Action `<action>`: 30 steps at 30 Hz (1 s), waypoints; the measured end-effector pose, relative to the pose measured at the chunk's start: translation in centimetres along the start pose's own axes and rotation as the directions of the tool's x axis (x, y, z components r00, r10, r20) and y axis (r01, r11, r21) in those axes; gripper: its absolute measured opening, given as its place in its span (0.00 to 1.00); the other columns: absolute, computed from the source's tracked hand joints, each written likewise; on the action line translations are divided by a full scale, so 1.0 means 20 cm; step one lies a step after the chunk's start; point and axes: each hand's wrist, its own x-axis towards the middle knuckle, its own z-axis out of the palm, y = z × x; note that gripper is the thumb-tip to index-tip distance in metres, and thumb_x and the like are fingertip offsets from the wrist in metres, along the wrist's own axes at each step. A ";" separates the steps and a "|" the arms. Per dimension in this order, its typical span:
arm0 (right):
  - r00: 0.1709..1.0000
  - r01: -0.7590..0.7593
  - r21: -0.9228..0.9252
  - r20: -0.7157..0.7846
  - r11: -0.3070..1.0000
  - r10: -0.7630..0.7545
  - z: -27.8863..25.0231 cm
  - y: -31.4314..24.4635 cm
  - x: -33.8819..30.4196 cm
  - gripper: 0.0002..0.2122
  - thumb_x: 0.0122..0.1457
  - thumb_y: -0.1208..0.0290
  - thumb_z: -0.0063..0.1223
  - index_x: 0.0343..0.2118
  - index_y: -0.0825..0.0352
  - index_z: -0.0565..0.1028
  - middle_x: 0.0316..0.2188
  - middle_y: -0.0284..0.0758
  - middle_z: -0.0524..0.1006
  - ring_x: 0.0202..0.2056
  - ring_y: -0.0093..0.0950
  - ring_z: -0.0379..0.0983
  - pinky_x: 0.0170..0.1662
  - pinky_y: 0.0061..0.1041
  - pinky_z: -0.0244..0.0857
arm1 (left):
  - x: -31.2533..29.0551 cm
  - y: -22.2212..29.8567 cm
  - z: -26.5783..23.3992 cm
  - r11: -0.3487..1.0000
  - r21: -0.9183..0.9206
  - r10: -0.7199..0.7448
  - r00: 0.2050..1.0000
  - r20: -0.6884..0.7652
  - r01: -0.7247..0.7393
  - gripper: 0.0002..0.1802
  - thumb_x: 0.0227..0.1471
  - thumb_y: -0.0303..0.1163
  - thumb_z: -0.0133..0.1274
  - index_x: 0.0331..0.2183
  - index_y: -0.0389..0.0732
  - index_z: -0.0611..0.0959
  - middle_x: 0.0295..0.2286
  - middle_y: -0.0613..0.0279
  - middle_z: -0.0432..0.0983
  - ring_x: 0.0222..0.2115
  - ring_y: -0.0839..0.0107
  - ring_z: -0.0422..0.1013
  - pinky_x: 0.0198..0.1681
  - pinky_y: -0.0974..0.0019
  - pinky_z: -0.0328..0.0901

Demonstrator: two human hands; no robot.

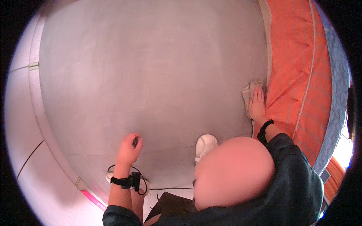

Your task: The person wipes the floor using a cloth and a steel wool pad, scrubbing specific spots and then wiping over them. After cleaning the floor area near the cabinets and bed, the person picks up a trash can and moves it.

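Over at the right, my right hand (257, 103) is closed on a pale, greyish cloth (246, 94), pressing it to the grey floor. The cloth lies against the edge of an orange striped cover (290, 71), its left part spread out past my fingers. Lower left of the middle, my left hand (128, 150) is curled in a fist above the floor. A small dark object (135, 142) shows between its thumb and fingers, too small to name. Each wrist wears a black band.
Grey floor (151, 75) fills the middle. A pale tiled wall with a skirting strip (36, 86) runs down the left. Beyond the orange cover lies blue patterned fabric (337, 94). My bent knee (235, 171) and a white shoe (206, 146) are near.
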 end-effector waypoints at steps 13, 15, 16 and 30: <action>0.924 -0.141 -0.103 0.343 0.985 0.168 -0.20 -0.90 0.70 0.33 0.55 0.53 0.40 0.60 0.65 0.49 0.62 0.43 0.49 0.60 0.44 0.48 0.60 0.47 0.37 | -0.03 0.02 0.11 0.978 -0.195 0.064 0.997 -0.047 -0.072 0.08 0.45 0.31 0.52 0.29 0.38 0.75 0.26 0.52 0.73 0.29 0.53 0.69 0.33 0.58 0.65; 0.770 0.107 -0.079 0.637 0.991 -0.032 -0.33 -1.05 0.84 0.31 0.56 0.51 0.38 0.60 0.62 0.51 0.62 0.39 0.51 0.60 0.44 0.48 0.59 0.51 0.37 | 0.00 0.07 0.10 0.970 -0.220 0.093 0.994 -0.057 -0.103 0.08 0.45 0.31 0.52 0.29 0.38 0.75 0.26 0.52 0.73 0.29 0.52 0.69 0.33 0.57 0.65; 0.641 0.229 -0.039 0.758 0.973 -0.120 -0.41 -1.14 0.87 0.30 0.56 0.50 0.37 0.60 0.61 0.53 0.62 0.37 0.51 0.60 0.44 0.48 0.58 0.53 0.37 | -0.01 0.09 0.08 0.966 -0.224 0.117 0.990 -0.073 -0.131 0.08 0.46 0.31 0.52 0.30 0.38 0.75 0.26 0.53 0.73 0.30 0.54 0.70 0.34 0.59 0.65; 0.983 -0.166 0.497 0.011 0.852 0.185 -0.63 -2.18 0.68 0.33 0.59 0.50 0.32 0.62 0.64 0.42 0.64 0.44 0.33 0.64 0.43 0.25 0.61 0.54 0.32 | -0.12 0.04 -0.02 0.852 -0.499 0.007 0.955 -0.295 -0.160 0.07 0.46 0.30 0.53 0.29 0.39 0.75 0.25 0.55 0.72 0.28 0.57 0.69 0.33 0.61 0.64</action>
